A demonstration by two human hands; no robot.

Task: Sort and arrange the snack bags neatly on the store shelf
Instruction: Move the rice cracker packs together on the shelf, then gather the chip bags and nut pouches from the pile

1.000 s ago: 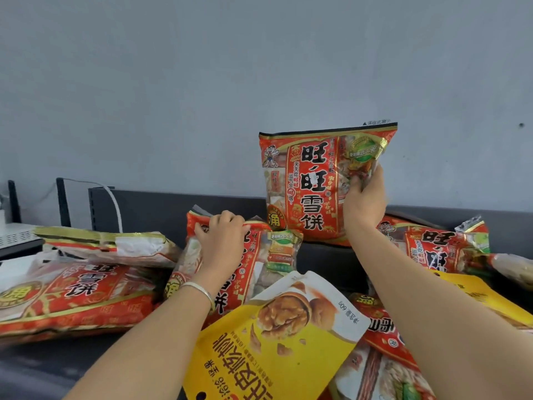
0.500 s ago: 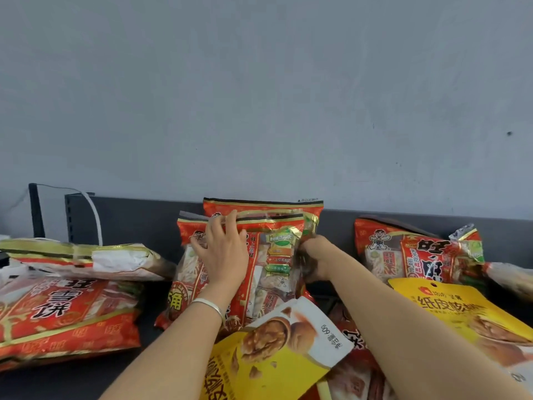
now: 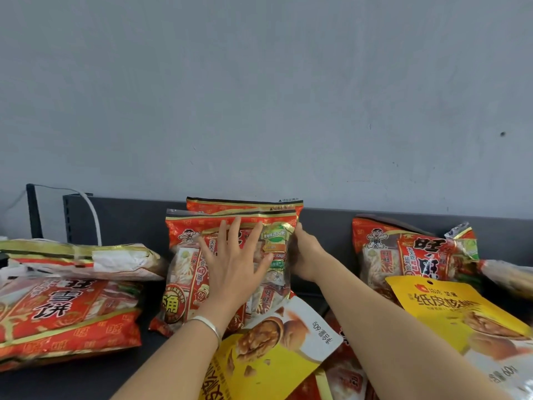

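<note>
Two red rice-cracker bags stand upright one behind the other against the shelf's dark back panel (image 3: 129, 220). The front red bag (image 3: 184, 272) hides most of the rear red bag (image 3: 245, 204), whose top edge shows above it. My left hand (image 3: 233, 267) lies flat on the front bag's face with fingers spread. My right hand (image 3: 302, 252) is closed on the right edge of the pair. A yellow walnut bag (image 3: 259, 359) lies in front, below my left wrist.
Two red bags (image 3: 66, 313) lie stacked flat at the left. More red bags (image 3: 409, 255) lean at the right, with a second yellow walnut bag (image 3: 450, 307) over them. A white cable (image 3: 93, 215) and a black post (image 3: 33, 212) stand at the back left.
My right hand brought the raised red bag down and stood it behind the front bag. My left hand went from gripping the front bag's top to lying flat on its face.
</note>
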